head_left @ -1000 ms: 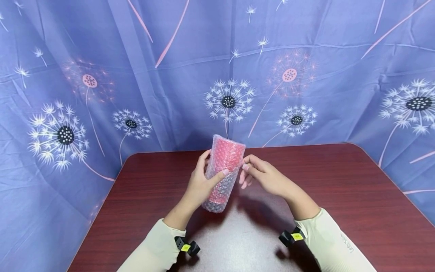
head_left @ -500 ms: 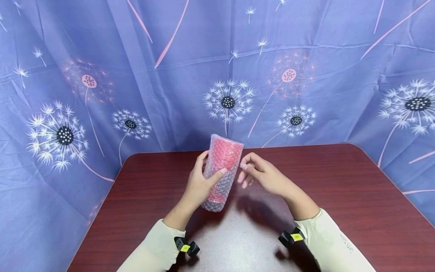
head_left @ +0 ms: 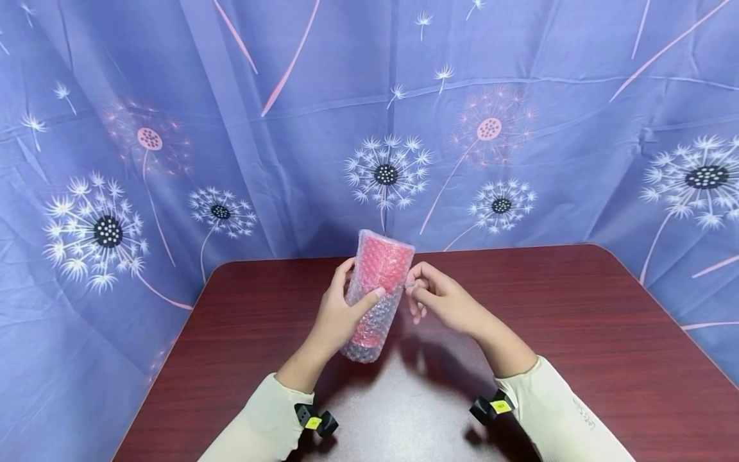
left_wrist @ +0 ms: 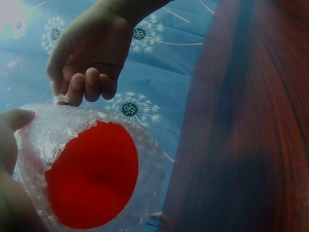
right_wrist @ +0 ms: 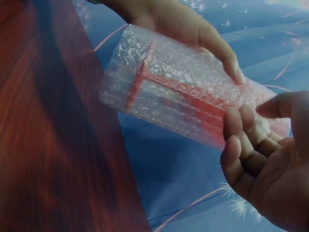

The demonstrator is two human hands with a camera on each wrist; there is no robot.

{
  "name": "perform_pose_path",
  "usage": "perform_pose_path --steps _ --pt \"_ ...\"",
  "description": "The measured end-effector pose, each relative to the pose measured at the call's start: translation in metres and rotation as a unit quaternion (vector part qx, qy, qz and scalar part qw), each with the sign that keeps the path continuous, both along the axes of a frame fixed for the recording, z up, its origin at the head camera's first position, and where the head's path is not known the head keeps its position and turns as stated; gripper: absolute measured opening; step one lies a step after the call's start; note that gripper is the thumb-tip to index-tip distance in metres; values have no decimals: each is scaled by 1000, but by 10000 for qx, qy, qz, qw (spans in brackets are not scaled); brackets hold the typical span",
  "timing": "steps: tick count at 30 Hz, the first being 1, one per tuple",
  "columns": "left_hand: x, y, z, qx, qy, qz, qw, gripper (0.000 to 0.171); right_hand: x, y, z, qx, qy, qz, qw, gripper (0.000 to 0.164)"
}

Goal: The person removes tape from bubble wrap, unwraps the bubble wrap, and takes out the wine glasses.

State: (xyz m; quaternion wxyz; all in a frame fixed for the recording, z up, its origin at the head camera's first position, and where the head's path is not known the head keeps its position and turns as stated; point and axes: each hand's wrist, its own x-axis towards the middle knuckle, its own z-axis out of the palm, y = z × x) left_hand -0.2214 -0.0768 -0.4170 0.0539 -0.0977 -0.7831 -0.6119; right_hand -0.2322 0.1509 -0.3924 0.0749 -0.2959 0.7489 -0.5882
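Note:
A bubble-wrapped package (head_left: 381, 282) is held tilted above the table, its upper end leaning right. Through the clear bubble wrap (right_wrist: 120, 63) shows a red thing, with a round, flat red end (left_wrist: 94, 176) in the left wrist view; its exact kind is obscured by the wrap. My left hand (head_left: 337, 314) grips the package from the left, thumb across its front and fingers behind. At the package's upper right edge, my right hand (head_left: 444, 298) has its thumb and index finger pinched together on the wrap, the other fingers curled loosely below.
A dark red wood-grain table (head_left: 554, 308) lies under both hands. Behind it hangs a blue cloth (head_left: 312, 160) with a dandelion print. Small black wrist cameras (head_left: 491, 407) are strapped over the pale sleeves (head_left: 560, 410).
My right hand has shifted slightly left, bringing thumb and index finger together at the wrap's edge. The package and my left hand have barely moved.

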Motion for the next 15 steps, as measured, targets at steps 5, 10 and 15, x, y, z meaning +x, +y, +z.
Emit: perform_pose_path --steps 5,10,15 --pt "-1 0 -1 44 -54 -173 9998 76 2 -1 1 260 105 -261 9993 13" --pt "0 0 -2 23 -93 -248 9996 74 4 -4 1 365 134 -550 9977 17" --pt "-1 -1 -1 -118 53 -212 9997 73 5 -5 0 418 193 -574 9973 17"
